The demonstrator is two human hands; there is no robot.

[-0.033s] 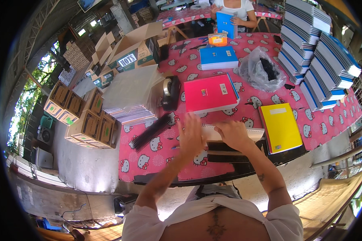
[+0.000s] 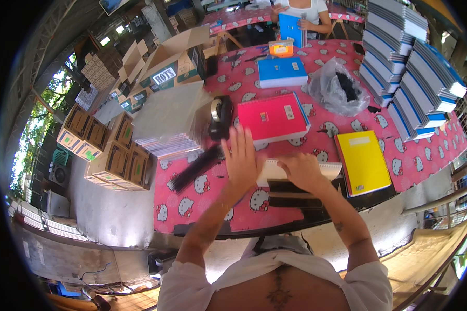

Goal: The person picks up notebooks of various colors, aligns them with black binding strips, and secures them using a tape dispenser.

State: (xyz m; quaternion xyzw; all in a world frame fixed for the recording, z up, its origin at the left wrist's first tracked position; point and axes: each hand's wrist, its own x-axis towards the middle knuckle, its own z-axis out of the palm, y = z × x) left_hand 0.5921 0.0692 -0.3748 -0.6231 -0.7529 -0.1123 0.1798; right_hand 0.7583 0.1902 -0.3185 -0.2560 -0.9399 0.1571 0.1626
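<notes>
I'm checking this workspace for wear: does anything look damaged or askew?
Yes. The pink tablecloth looks worn: near the front edge, below the right hand, dark patches break its pattern. The tall notebook stacks on the right look uneven, though the fisheye lens may exaggerate that.

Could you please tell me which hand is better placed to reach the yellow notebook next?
Probably the right hand: it is at the white pad, nearer the yellow notebook; the left hand is farther away.

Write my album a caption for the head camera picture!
Right hand on a white pad, left hand open beside it, a yellow notebook lying to the right.
</notes>
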